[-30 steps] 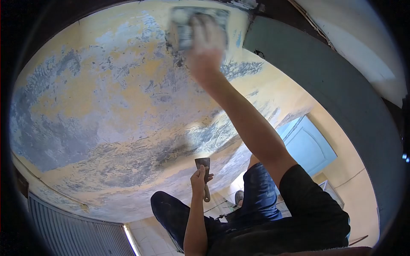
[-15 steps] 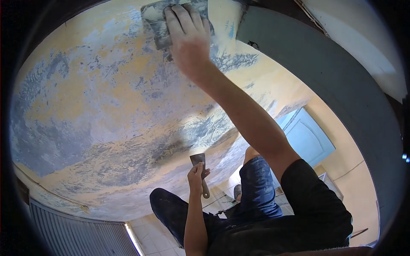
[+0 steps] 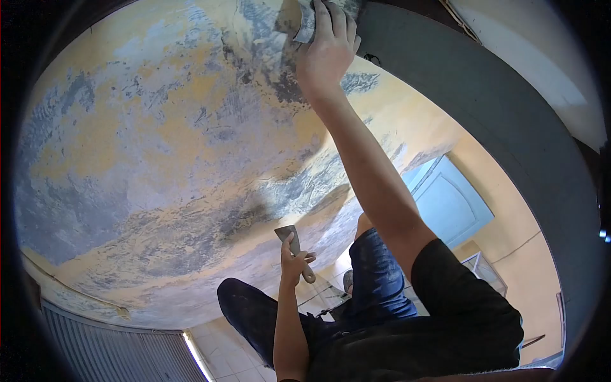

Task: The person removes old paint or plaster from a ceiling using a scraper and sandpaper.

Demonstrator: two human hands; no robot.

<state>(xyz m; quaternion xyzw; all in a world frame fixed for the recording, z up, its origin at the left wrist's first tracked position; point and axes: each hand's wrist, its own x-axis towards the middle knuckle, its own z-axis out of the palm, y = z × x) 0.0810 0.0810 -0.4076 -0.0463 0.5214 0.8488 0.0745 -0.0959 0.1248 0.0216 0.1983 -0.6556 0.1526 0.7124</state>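
Note:
High on the patchy yellow and grey wall (image 3: 172,134), my right hand (image 3: 328,60) presses a thin grey sheet of sandpaper (image 3: 307,27) flat with spread fingers. The sheet's left edge curls away from the surface, and its top runs near the upper frame edge. Lower down, my left hand (image 3: 293,264) is closed around a putty knife (image 3: 288,235). Its broad metal blade points up, and the handle end sticks out below my fingers. The blade seems apart from the wall, though the gap is hard to judge.
A dark green-grey beam (image 3: 458,95) curves along the right of the wall. Beyond my right arm is a light blue door (image 3: 455,204). A grey corrugated shutter (image 3: 114,344) stands at lower left. My bent knees are below, above a tiled floor (image 3: 226,353).
My right hand has slid right and slightly up along the wall with the sandpaper, whose left edge now curls. My left hand has turned the putty knife a little, its blade shifting left.

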